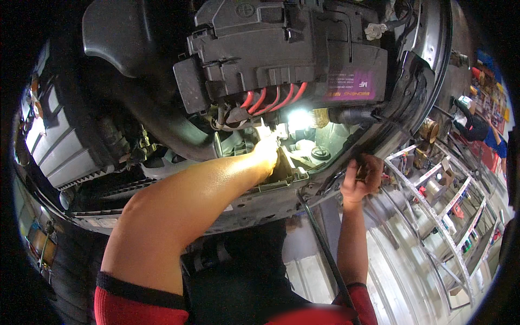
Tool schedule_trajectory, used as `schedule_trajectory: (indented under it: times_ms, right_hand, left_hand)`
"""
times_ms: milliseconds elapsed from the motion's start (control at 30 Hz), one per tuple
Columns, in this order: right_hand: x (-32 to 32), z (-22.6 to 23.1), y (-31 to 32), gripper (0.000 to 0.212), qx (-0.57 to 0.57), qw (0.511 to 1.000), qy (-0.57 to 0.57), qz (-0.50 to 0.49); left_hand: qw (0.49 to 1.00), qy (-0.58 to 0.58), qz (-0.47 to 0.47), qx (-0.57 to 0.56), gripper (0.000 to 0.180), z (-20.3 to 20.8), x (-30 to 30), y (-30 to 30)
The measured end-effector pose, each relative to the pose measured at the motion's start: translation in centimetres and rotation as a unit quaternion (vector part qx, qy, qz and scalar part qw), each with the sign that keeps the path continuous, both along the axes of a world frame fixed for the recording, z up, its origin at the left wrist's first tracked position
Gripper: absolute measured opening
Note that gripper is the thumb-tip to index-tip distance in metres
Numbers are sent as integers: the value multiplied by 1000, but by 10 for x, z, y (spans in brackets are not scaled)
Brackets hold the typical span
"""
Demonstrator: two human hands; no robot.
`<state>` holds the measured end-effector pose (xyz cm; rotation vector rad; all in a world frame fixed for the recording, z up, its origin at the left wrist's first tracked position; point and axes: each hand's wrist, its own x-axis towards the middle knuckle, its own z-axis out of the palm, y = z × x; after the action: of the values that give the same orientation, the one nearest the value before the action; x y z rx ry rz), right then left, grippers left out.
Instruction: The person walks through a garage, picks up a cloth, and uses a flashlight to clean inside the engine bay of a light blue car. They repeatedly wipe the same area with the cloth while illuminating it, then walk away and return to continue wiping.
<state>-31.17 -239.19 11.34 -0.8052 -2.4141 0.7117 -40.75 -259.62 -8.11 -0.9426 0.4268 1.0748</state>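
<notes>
Workshop background: spread beyond the car (395,116), with a metal rack (455,200) bearing small loose goods.
Fuse box (254,49), black: sat directly beside the battery (355,81), presumably to keep wiring short.
Black strip (324,241): hung down from the front panel (257,205), purpose unclear.
Left hand (264,151): reached over the front panel into the gap below the fuse box, likely the easiest way in; fingertips washed out by glare, so impossible to tell whether gripping.
Right hand (360,181): raised beside the fender, apparently clear of the gap; fingers curled inward, contents impossible to tell.
Red wires (279,100): looped from the fuse box's lower edge.
Bracket (297,171): lay just beside the left hand.
Light (299,120): shone close by, probably to brighten the gap.
Cap (320,153), black: sat right of the bracket.
</notes>
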Motion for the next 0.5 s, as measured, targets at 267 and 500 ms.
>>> schedule_trajectory:
  times_ms: [267,500]
  right_hand:
    - [0,1,2,26,32,999,-12,17]
    - [-2,-1,2,26,30,999,15,19]
  left_hand:
    - [917,-275,288,-33,15,-1,4,-11]
    - [492,-553,570,-357,20,40,-16,1]
